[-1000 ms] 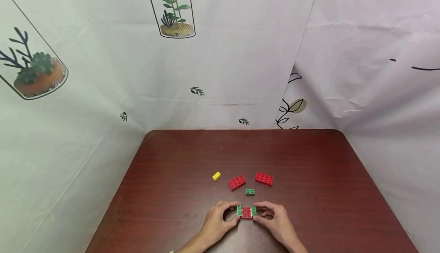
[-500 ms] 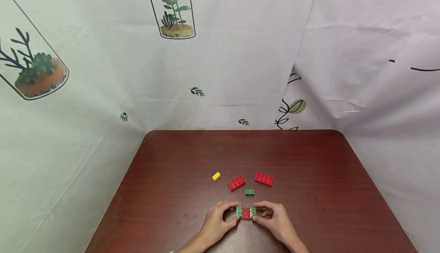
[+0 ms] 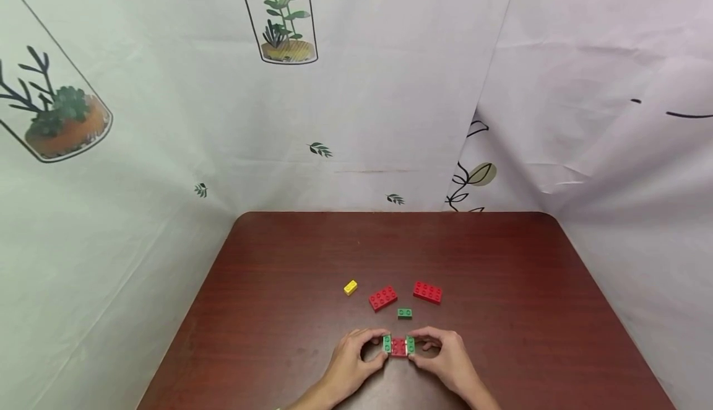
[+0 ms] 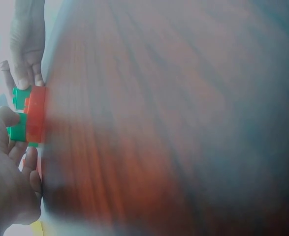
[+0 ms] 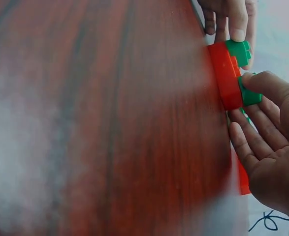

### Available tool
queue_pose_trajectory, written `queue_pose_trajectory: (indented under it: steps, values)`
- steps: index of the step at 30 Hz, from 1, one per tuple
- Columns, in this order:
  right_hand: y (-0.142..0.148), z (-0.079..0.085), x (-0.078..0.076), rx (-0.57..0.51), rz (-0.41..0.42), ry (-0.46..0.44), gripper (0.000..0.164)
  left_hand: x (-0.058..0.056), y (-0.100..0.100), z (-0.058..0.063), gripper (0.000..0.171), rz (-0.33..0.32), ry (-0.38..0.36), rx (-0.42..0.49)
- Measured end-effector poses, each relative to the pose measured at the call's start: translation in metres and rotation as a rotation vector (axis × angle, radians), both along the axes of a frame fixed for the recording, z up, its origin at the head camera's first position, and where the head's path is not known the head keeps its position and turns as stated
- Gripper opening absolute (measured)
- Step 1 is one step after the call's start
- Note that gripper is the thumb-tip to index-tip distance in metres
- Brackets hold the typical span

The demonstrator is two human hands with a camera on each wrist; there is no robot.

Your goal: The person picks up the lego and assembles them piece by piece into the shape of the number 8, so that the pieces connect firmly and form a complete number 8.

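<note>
1. My left grip (image 3: 350, 359), thumb and fingers clamped on the left green brick (image 3: 387, 344).
2. My right grip (image 3: 450, 360), likewise clamped on the right green brick (image 3: 410, 344).
3. Red base brick (image 3: 398, 347), on the counter (image 3: 267, 286) beneath both, studs showing between them.
4. Farther out: spare green brick (image 3: 405, 314), tilted red brick (image 3: 383, 299), rightmost red brick (image 3: 427, 293), yellow brick (image 3: 350, 287) at left.

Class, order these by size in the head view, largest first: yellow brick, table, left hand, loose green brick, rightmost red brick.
1. Table
2. Left hand
3. Rightmost red brick
4. Loose green brick and yellow brick: too alike to rank.
</note>
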State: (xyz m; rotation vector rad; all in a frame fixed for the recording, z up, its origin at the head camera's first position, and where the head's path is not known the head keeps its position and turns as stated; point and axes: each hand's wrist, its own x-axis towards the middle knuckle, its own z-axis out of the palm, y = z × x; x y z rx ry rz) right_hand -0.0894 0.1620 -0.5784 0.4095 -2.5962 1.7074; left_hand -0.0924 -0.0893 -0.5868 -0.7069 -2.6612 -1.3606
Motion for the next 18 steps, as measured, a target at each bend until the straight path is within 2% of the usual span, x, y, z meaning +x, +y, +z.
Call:
queue_pose_trajectory:
  steps: [9, 18]
  values:
    - [0.0015, -0.0012, -0.003, 0.034, 0.008, 0.009, 0.038, -0.0011, 0.0011, 0.0037, 0.035, -0.011, -0.019, -0.013]
    - [0.0036, -0.0022, -0.0054, 0.031, 0.044, 0.015, 0.036, -0.0024, 0.0006, 0.0007, 0.036, -0.007, -0.008, -0.022]
